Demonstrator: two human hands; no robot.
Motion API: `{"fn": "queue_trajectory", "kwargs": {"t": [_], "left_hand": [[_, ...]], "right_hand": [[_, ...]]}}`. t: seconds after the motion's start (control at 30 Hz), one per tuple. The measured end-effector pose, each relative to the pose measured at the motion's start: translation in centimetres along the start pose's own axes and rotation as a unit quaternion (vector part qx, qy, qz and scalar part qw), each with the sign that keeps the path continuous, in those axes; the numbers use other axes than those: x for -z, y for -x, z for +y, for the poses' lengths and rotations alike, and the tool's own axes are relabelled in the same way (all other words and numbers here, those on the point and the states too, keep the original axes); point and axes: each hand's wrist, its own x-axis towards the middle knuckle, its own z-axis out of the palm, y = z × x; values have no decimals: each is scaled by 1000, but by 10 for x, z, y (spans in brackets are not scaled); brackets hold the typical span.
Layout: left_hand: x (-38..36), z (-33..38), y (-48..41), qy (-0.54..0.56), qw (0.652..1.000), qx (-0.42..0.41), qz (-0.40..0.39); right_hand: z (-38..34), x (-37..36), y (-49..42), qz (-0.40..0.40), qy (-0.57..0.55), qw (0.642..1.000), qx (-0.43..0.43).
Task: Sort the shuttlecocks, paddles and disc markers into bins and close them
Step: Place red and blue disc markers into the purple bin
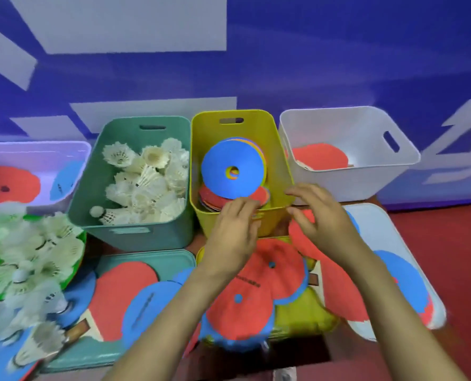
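Note:
A yellow bin stands in the middle with a blue disc marker lying on several red and coloured ones. My left hand reaches over its near rim, fingertips on the red discs; I see nothing pinched. My right hand hovers at the bin's near right corner, fingers loosely spread, holding nothing. The teal bin to the left is full of white shuttlecocks. On the right, a white bin holds a red paddle. Red and blue paddles and more discs lie under my arms.
A lavender bin at far left holds a red and a blue piece. Loose shuttlecocks heap on a green dish at the left. A teal lid, a yellow lid and a white lid lie flat in front of the bins.

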Motion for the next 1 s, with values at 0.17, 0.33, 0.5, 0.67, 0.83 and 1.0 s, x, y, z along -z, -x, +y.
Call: {"fn": "queue_trajectory", "kwargs": {"t": [0.17, 0.33, 0.5, 0.67, 0.83, 1.0], "left_hand": [[-99, 75, 15, 45, 996, 2, -81], [-180, 116, 14, 37, 978, 56, -198], [-230, 130, 0, -13, 949, 122, -291], [-261, 146, -12, 30, 919, 176, -352], [-292, 161, -16, 44, 905, 285, -314], [-302, 180, -14, 151, 869, 369, -292]], "right_hand": [[95, 44, 80, -34, 1, 997, -66], [181, 57, 148, -124, 23, 964, -233], [233, 43, 176, -241, 56, 902, -353], [261, 34, 176, -277, 103, 879, -376], [279, 39, 177, -295, 74, 846, -439], [280, 39, 187, -265, 76, 846, -456]]}}
